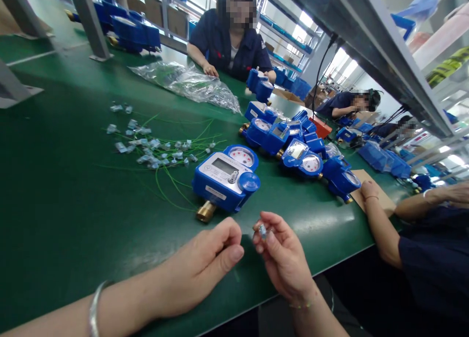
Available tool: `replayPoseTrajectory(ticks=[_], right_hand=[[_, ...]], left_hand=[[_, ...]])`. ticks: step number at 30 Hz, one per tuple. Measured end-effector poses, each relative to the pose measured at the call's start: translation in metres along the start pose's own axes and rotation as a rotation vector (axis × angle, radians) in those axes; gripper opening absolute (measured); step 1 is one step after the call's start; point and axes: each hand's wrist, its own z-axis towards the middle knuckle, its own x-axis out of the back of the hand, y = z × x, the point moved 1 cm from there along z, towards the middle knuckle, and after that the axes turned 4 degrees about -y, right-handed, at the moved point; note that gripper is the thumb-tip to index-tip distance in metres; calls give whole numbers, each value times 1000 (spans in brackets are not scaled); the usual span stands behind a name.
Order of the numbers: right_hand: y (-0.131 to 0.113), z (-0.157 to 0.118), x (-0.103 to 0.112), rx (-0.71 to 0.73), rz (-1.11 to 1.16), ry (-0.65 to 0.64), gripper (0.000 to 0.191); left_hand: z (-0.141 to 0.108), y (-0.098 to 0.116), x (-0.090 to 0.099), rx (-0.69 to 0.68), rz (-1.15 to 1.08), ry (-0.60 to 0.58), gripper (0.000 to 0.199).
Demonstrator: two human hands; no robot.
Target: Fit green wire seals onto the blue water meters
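Between the thumb and fingers of my right hand (287,261) is a small clear-blue plastic wire seal (263,231). My left hand (207,263) is closed just to the left, thumb against the curled fingers; whatever it grips, if anything, is hidden. Just beyond both hands lies a blue water meter (214,190) with a grey display, a round dial, a raised round blue cap and a brass pipe end. Neither hand touches it. Behind it, to the left, is a loose heap of similar seals (146,154) with thin green wires.
Several blue meters (293,141) crowd the green table (91,229) at right. A clear plastic bag (198,83) lies in front of a co-worker (234,44). Another person's arm (381,224) rests by cardboard (381,195) at right. Metal posts (88,22) stand at far left.
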Motion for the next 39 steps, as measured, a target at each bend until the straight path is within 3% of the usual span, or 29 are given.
replayPoseTrajectory(ticks=[3, 13, 18, 27, 39], right_hand=[[6, -1, -7, -6, 44, -43, 19], [22, -7, -20, -37, 133, -74, 16], [34, -15, -23, -50, 128, -88, 17], [31, -14, -28, -3, 130, -106, 14], [33, -15, -22, -12, 51, -81, 16]], left_hand=[[-4, -5, -7, 88, -23, 48, 18], [-8, -17, -13, -120, -12, 292, 34], [-3, -19, -10, -70, 41, 388, 38], [-4, -19, -14, -130, 122, 358, 38], [-5, -20, -17, -85, 187, 346, 40]])
